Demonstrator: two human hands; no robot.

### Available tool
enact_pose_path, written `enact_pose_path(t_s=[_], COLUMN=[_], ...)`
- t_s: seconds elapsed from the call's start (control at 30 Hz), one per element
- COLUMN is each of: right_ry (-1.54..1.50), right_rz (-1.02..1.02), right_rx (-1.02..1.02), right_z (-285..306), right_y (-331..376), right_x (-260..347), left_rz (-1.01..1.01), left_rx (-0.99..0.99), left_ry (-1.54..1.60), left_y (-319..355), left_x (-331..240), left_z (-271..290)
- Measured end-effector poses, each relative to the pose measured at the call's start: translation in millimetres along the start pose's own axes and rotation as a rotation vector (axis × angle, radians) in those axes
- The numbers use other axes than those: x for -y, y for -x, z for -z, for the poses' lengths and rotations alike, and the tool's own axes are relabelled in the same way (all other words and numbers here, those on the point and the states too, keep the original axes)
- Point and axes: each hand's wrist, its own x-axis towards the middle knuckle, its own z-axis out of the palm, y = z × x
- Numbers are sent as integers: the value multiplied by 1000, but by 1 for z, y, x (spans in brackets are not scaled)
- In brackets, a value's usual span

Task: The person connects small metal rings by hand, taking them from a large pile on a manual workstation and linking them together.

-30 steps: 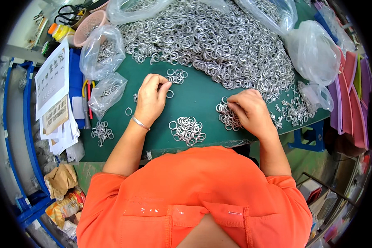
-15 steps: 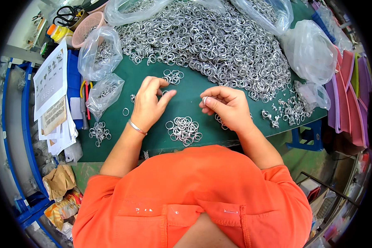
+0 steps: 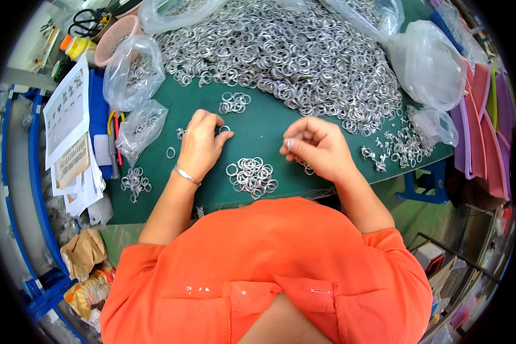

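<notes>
Sheets of paper (image 3: 66, 126), left of the ring pile (image 3: 286, 63), carry printed pictures and rows of print. The green bench (image 3: 261, 123) has its near edge on the person's side of the ring pile, running along the orange shirt (image 3: 264, 252). Open bench surface extends along the ring pile's near border. The left hand (image 3: 202, 143), on the near side of the ring pile's left part, has its fingers slightly apart at a loose ring (image 3: 224, 127); whether they grip it cannot be told. The right hand (image 3: 321, 149), nearer than the ring pile's center, pinches a metal ring (image 3: 288, 143) between thumb and curled fingers. A ring cluster (image 3: 252, 176) lies nearer than the ring pile, between both hands.
</notes>
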Motion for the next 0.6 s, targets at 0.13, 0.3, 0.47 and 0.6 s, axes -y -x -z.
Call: enact_pose_path(t_s=[0.13,0.3,0.47,0.6], right_ry=[593,646,479,420], right_rz=[374,394,534,368], right_rx=[173,179,-8,-116], right_z=[-24,-41,-43,-34], right_y=[0,-5,-24,-27], right_x=[-16,-19,-11,-12], left_rz=[85,367,60,-36], left_rx=[34,171,99,97], left_ry=[70,552,537,464], left_y=[-1,5,7,-4], left_x=[1,-13,-41,-42], left_z=[-2,2,12,19])
